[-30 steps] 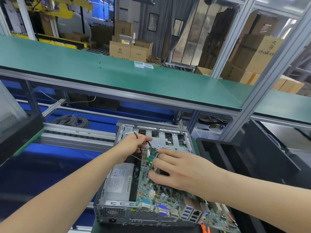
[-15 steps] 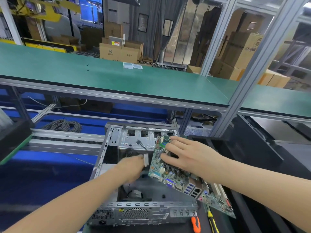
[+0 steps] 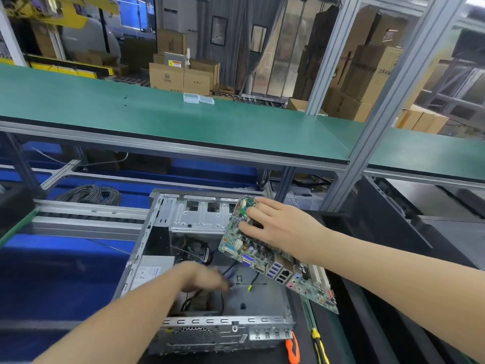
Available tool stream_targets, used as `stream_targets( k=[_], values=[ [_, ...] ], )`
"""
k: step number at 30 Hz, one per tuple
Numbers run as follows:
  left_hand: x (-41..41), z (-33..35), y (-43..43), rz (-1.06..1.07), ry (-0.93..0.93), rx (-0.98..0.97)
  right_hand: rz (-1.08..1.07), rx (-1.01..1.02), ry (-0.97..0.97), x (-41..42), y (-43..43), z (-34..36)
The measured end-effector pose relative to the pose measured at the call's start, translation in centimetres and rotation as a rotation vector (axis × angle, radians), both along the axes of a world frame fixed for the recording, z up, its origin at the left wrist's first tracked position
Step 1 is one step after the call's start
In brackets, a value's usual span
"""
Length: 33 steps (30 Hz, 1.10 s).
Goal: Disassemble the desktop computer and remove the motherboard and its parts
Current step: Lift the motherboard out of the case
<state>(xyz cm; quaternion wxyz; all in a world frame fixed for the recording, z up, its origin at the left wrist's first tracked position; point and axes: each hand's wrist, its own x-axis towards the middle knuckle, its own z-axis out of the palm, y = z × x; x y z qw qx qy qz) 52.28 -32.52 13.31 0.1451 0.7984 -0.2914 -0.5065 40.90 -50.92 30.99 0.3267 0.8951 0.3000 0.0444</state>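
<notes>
The open grey computer case (image 3: 223, 321) lies flat in front of me. My right hand (image 3: 283, 227) grips the green motherboard (image 3: 252, 256) by its far end, fingers on top. The board hangs tilted above the case's right side, and its port end reaches past the case's right wall. My left hand (image 3: 204, 278) is blurred, low inside the case over loose black and blue cables (image 3: 199, 250). Its grip cannot be made out. The silver power supply (image 3: 149, 271) sits in the case's left half.
An orange-handled tool (image 3: 292, 349) and a yellow-handled tool (image 3: 319, 345) lie right of the case. A black bin (image 3: 380, 232) stands further right. A green shelf (image 3: 183, 122) spans overhead, on a metal post (image 3: 349, 164). A cable coil (image 3: 89, 194) lies back left.
The motherboard has come up out of the case and moved right in my right hand. My left hand dropped from the board's far end down into the case.
</notes>
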Motion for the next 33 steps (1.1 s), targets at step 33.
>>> stream_targets(
  k=[33],
  values=[
    [-1.0,6.1,6.7,1.072,0.084,-0.591,-0.356,0.84,0.49,4.9,5.5,-4.3]
  ],
)
